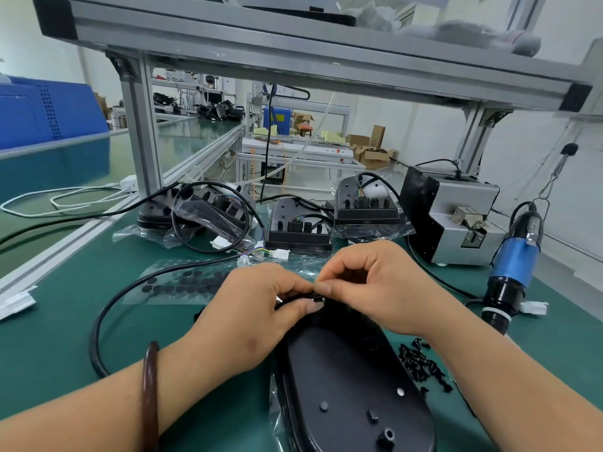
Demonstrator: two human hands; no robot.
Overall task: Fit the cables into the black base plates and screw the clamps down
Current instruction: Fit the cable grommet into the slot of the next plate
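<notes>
Our left hand point(261, 308) pinches the black cable point(107, 308) over the base plate point(352, 386). Our right hand point(375, 282) pinches it there too.

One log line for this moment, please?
step: cable fitting | left hand: pinches thick black cable | right hand: pinches cable end over flat black plastic base plate | blue electric screwdriver: unheld

A black oval base plate point(355, 386) lies flat on the green bench point(65, 321), studs and holes facing up. A thick black cable point(98, 324) loops across the bench from the left to the plate's far end. Loose black screws point(421, 360) lie just right of the plate.
</notes>
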